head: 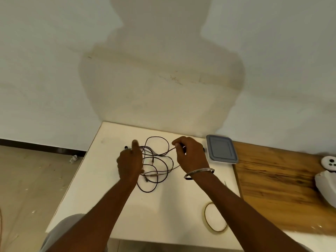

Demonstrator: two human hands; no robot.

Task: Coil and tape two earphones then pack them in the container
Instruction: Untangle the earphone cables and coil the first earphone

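Observation:
A tangle of thin dark earphone cable (pixel 157 161) lies in loose loops on the white table (pixel 94 188). My left hand (pixel 130 163) is at the tangle's left side with the cable bunched at its fingers, one finger pointing up. My right hand (pixel 190 154), a metal bangle on its wrist, pinches a strand at the tangle's upper right. A metal plug (pixel 146 179) lies at the lower part of the loops. The container (pixel 222 149), clear with a grey lid on, stands just right of my right hand. A roll of clear tape (pixel 215 217) lies flat at the front right.
A wooden board (pixel 272 188) covers the surface to the right of the white table. White objects (pixel 327 171) sit at its far right edge. A plain wall rises right behind the table. The floor lies to the left, with a scrap of litter (pixel 73 158).

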